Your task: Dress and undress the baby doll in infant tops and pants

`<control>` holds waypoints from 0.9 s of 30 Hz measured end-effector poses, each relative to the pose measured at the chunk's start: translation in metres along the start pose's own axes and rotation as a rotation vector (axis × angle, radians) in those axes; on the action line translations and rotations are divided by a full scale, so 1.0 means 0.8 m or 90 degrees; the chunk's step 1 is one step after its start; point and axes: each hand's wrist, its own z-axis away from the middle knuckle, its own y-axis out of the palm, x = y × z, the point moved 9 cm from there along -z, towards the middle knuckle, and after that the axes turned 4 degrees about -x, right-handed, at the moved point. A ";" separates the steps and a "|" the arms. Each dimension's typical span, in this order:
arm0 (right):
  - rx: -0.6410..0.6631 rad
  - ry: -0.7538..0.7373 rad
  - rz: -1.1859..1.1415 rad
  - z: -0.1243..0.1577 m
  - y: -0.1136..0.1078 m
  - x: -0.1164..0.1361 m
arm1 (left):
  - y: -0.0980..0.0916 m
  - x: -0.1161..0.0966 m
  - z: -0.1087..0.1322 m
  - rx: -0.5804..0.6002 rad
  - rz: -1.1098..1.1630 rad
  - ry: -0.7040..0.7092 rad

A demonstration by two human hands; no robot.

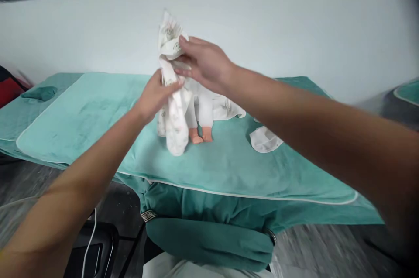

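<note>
A white baby garment (177, 134) with a small faint print hangs bunched between my two hands above the bed. My left hand (159, 94) pinches it low on the left side, the thumb lying across the cloth. Higher up, my right hand (204, 60) grips a fold from the right. Behind the garment, two small white-clad legs (205, 108) like a doll's end in orange socks (207, 134); whatever lies above them is hidden by my hands and the cloth. More white printed cloth (229, 110) spreads beside the legs.
A green padded bed (209, 169) with white piping runs along a white wall (278, 25). A small white cloth piece, perhaps a cap (264, 139), lies at right by my forearm. A green bolster (209, 241) hangs at the near edge; a black chair-like object (111, 234) stands lower left.
</note>
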 end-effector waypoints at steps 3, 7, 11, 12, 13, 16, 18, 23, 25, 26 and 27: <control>-0.053 0.049 0.035 -0.020 -0.017 -0.078 | -0.006 0.084 0.014 -0.036 -0.037 -0.131; -0.035 0.094 0.197 -0.042 -0.036 -0.177 | -0.024 0.165 0.027 -0.106 -0.141 -0.275; -0.097 0.058 0.291 -0.079 -0.088 -0.215 | -0.009 0.151 0.018 -0.126 -0.303 -0.096; -0.126 0.037 0.334 -0.091 -0.108 -0.216 | 0.009 0.144 0.017 -0.086 -0.307 -0.040; -0.162 0.011 0.390 -0.104 -0.131 -0.216 | 0.030 0.143 0.017 -0.029 -0.294 -0.018; -0.264 -0.030 0.552 -0.135 -0.201 -0.220 | 0.081 0.161 0.019 0.107 -0.295 -0.075; -0.296 0.011 0.606 -0.150 -0.244 -0.237 | 0.093 0.172 0.015 0.125 -0.341 -0.101; -0.279 0.159 0.647 -0.167 -0.310 -0.281 | 0.087 0.198 -0.008 0.170 -0.287 -0.213; -0.234 0.192 0.645 -0.175 -0.317 -0.290 | 0.086 0.208 -0.016 0.207 -0.244 -0.290; -0.215 0.208 0.637 -0.178 -0.318 -0.293 | 0.085 0.213 -0.019 0.211 -0.236 -0.333; -0.199 0.219 0.625 -0.182 -0.318 -0.295 | 0.086 0.218 -0.022 0.207 -0.227 -0.373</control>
